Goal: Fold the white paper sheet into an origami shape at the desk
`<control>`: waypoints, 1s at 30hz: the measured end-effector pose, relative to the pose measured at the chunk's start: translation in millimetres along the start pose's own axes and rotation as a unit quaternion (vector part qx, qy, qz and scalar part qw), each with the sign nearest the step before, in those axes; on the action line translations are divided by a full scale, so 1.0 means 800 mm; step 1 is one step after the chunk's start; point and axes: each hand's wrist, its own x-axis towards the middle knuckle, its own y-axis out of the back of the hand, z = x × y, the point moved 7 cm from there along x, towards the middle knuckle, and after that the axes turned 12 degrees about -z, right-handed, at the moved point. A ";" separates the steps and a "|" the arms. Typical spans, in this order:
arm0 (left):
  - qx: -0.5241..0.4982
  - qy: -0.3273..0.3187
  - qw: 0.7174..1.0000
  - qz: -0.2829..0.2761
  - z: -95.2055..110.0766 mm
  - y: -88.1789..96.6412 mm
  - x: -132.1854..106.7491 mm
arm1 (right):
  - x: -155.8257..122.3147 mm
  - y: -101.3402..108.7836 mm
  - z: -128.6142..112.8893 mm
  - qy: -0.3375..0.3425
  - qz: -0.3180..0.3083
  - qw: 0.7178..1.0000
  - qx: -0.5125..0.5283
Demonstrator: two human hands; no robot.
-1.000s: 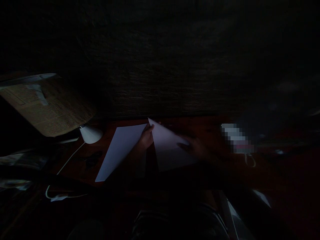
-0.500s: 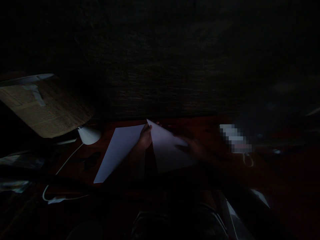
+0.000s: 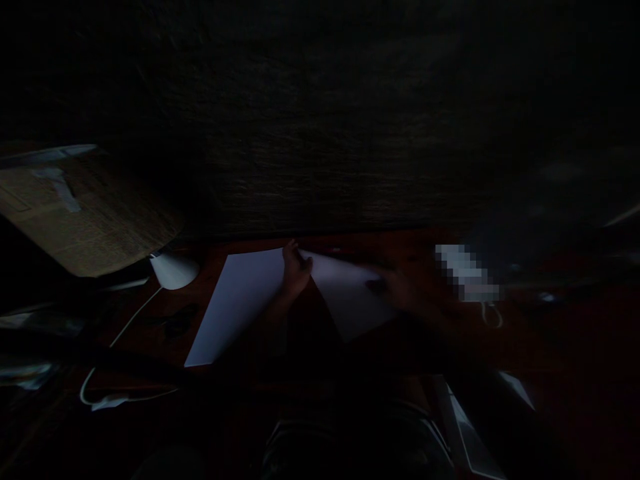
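Note:
The scene is very dark. My left hand [image 3: 295, 273] pinches the near top corner of a white paper sheet [image 3: 350, 300] that lies tilted on the reddish-brown table [image 3: 425, 247]. My right hand [image 3: 395, 290] rests on that sheet's right side, fingers dim and pressed onto it. A second white sheet [image 3: 240, 300] lies flat just left of my left hand, partly under my wrist.
A white cone-shaped lamp [image 3: 173, 270] with a white cable [image 3: 130, 320] stands at the left. A brown cardboard box [image 3: 85, 213] sits far left. A blurred-out white item [image 3: 465, 273] lies at the right. A dark wall rises behind the table.
The raised corner of the right sheet has come down toward the table, and my left hand has dropped with it. My right hand stays on the sheet.

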 end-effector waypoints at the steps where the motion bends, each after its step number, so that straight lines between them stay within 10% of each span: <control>1: 0.035 -0.028 0.999 -0.011 0.013 -0.001 -0.002 | 0.000 0.000 -0.001 0.003 0.001 1.000 0.000; 8: 0.174 -0.081 0.966 -0.172 0.064 -0.035 -0.021 | 0.001 -0.005 0.004 -0.020 -0.003 1.000 0.024; 13: 0.190 -0.062 0.932 -0.301 0.047 -0.059 -0.031 | 0.002 -0.003 0.001 -0.011 0.009 1.000 0.012; 19: 0.246 -0.057 0.913 -0.321 0.028 -0.058 -0.032 | 0.002 -0.004 0.001 -0.005 0.005 1.000 -0.006; 26: 0.526 -0.076 0.758 -0.379 0.017 -0.067 -0.041 | 0.003 -0.002 0.001 0.021 -0.003 1.000 -0.012; 30: 0.569 -0.112 0.724 -0.375 0.020 -0.075 -0.048 | 0.001 0.001 0.005 0.024 -0.007 1.000 -0.004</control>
